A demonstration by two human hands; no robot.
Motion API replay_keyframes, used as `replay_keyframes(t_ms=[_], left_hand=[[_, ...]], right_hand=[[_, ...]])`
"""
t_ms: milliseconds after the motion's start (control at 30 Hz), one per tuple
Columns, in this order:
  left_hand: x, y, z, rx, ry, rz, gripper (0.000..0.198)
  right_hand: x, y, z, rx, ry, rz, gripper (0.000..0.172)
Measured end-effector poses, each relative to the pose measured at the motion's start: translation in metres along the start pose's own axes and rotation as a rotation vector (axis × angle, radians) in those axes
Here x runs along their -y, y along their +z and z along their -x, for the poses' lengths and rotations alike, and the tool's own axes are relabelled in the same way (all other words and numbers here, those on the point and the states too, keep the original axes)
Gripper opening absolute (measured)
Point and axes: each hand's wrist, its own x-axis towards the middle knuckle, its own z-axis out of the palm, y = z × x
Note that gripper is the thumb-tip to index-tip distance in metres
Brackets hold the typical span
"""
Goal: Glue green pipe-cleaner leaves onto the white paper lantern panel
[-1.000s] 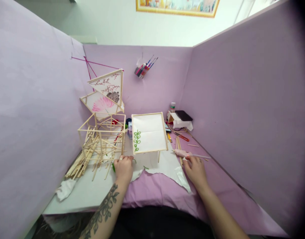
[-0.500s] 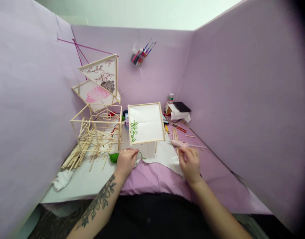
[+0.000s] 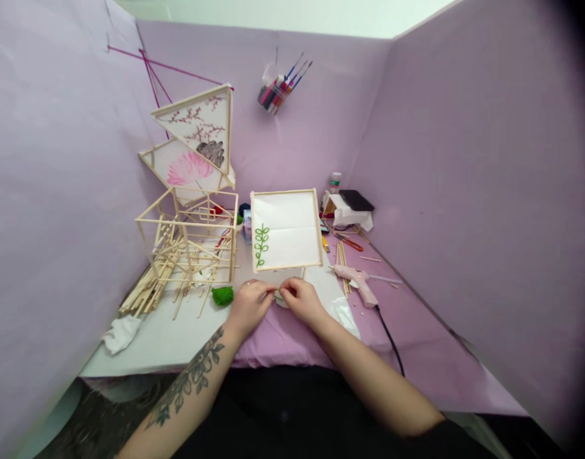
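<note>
My left hand (image 3: pixel 250 305) and my right hand (image 3: pixel 302 299) meet at the front of the table, fingertips nearly touching. Between them they pinch a short piece of green yarn (image 3: pixel 278 293). Just left of my left hand lies a ball of green yarn (image 3: pixel 222 295). Beyond my hands stands a white panel (image 3: pixel 292 220) framed in thin wooden sticks, with a green leafy sprig (image 3: pixel 260 245) at its lower left. A pink hot glue gun (image 3: pixel 357 280) rests to the right of my right hand, its black cord running toward me.
At left is an open stick frame (image 3: pixel 187 221) above a pile of wooden sticks (image 3: pixel 151 280). Painted triangular panels (image 3: pixel 204 131) hang behind it. A cup of markers and brushes (image 3: pixel 274 94) is on the back wall. A red-handled tool (image 3: pixel 352 243) and a black phone-like slab (image 3: pixel 356 200) are at right.
My right hand has moved left from beside the glue gun to meet my left hand at the yarn. The glue gun is now uncovered. The view has shifted slightly.
</note>
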Motion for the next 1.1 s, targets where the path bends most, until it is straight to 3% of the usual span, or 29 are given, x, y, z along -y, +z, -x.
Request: replay_keyframes(t_ms=[133, 200, 300, 433, 600, 900, 1100], left_hand=[[-0.01, 0.009, -0.009, 0.045, -0.238, 0.231, 0.018], [-0.014, 0.018, -0.018, 0.067, -0.395, 0.394, 0.021], [-0.013, 0.032, -0.032, 0.081, -0.522, 0.507, 0.021], [-0.007, 0.045, -0.041, 0.032, -0.602, 0.596, 0.018], [-0.006, 0.05, -0.037, 0.009, -0.681, 0.749, 0.023], [-0.018, 0.043, -0.039, 0.04, -0.82, 0.888, 0.031], [-0.015, 0.043, -0.039, 0.063, -0.793, 0.869, 0.035]], right_hand=[[-0.008, -0.009, -0.006, -0.061, 0.15, -0.277, 0.006], [-0.012, -0.012, -0.01, -0.064, 0.208, -0.349, 0.007], [-0.016, -0.014, -0.014, -0.067, 0.286, -0.442, 0.013], [-0.018, -0.012, -0.015, -0.085, 0.402, -0.579, 0.021], [-0.015, -0.01, -0.017, -0.083, 0.472, -0.73, 0.026], [-0.011, -0.006, -0.018, -0.089, 0.446, -0.834, 0.032], [-0.006, -0.004, -0.018, -0.094, 0.413, -0.829, 0.034]])
